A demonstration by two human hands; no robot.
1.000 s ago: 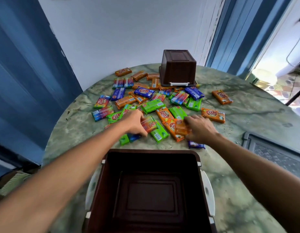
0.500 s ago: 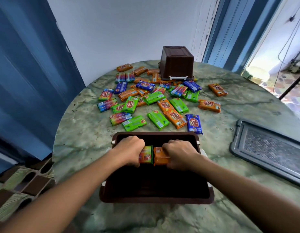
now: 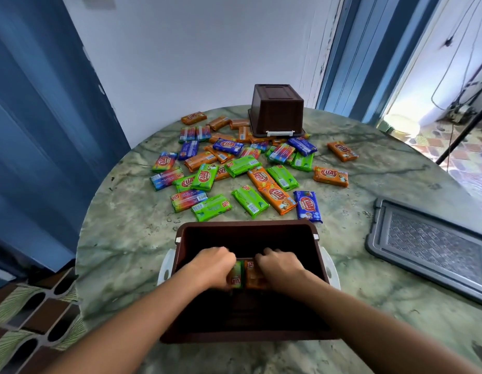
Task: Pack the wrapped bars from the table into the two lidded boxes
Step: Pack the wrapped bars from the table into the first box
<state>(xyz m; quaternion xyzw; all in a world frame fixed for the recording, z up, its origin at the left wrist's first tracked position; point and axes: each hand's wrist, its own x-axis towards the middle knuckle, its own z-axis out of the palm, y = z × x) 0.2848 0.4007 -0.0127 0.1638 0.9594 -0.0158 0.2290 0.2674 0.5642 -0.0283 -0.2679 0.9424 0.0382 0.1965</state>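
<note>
An open brown box point(image 3: 312, 233) stands near me on the round green marble table point(image 3: 126, 233). Both hands are inside it. My left hand point(image 3: 210, 267) grips a rainbow-wrapped bar point(image 3: 237, 273). Beside it, my right hand point(image 3: 281, 267) grips an orange bar point(image 3: 252, 275), and the two bars sit side by side low in the box. Several wrapped bars point(image 3: 250, 172) in orange, green, blue and rainbow lie scattered across the middle of the table. A second brown box point(image 3: 276, 112) stands upside down at the far edge, resting on some bars.
A grey lid point(image 3: 429, 247) lies flat on the table to the right of the open box. White clip handles point(image 3: 165, 265) stick out at the box's sides. A blue curtain point(image 3: 40, 130) hangs at the left, a white wall behind, an open doorway at the right.
A second ago both hands were picking bars out of the pile. They have since drawn back and gone down into the near box, each with a bar, sinking lower over the last half second.
</note>
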